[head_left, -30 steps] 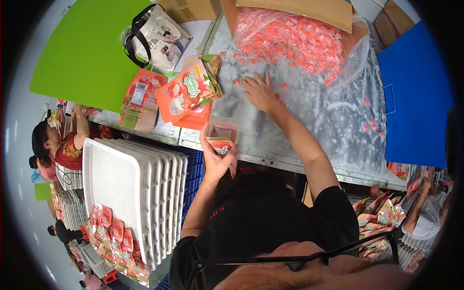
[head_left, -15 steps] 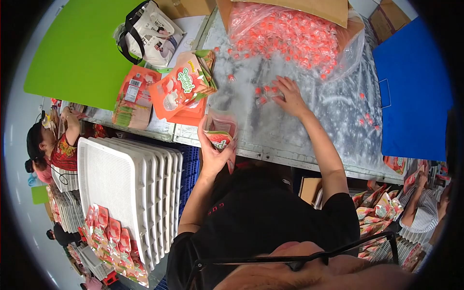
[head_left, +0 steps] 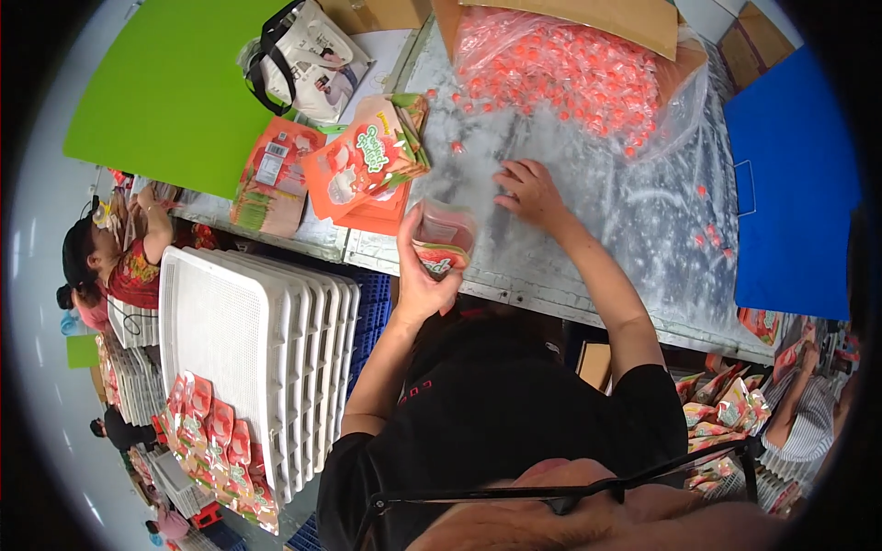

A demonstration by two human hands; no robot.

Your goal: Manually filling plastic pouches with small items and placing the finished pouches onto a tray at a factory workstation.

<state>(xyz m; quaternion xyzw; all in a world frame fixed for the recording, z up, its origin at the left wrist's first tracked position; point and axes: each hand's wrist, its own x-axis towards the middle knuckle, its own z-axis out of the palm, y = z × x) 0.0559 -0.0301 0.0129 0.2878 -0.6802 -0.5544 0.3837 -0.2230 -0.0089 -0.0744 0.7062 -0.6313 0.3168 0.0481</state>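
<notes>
My left hand (head_left: pixel 430 283) is closed around a red and clear pouch (head_left: pixel 445 237), its open mouth tipped toward the tabletop at the front edge. Over the middle of the metal table (head_left: pixel 606 248), my right hand (head_left: pixel 533 195) has its fingers curled down. Whatever lies under that palm is hidden. Red wrapped candies (head_left: pixel 560 73) fill a plastic-lined carton (head_left: pixel 588 23) at the back, and a few loose ones (head_left: pixel 457 147) lie in front of it. Left of my left hand is a stack of flat printed pouches (head_left: pixel 367 156).
More pouches (head_left: pixel 276 174) and a white tote bag (head_left: pixel 308 64) sit farther left, beside a green panel (head_left: pixel 165 101). Stacked white trays (head_left: pixel 220 321) stand at my left, filled pouches (head_left: pixel 216 422) on top. A blue panel (head_left: pixel 795 184) borders the right. Other people work on both sides.
My right hand has moved left and curled over the small group of candies, which no longer shows. The left hand still holds the pouch, its mouth turned slightly. The whole view has shifted a little.
</notes>
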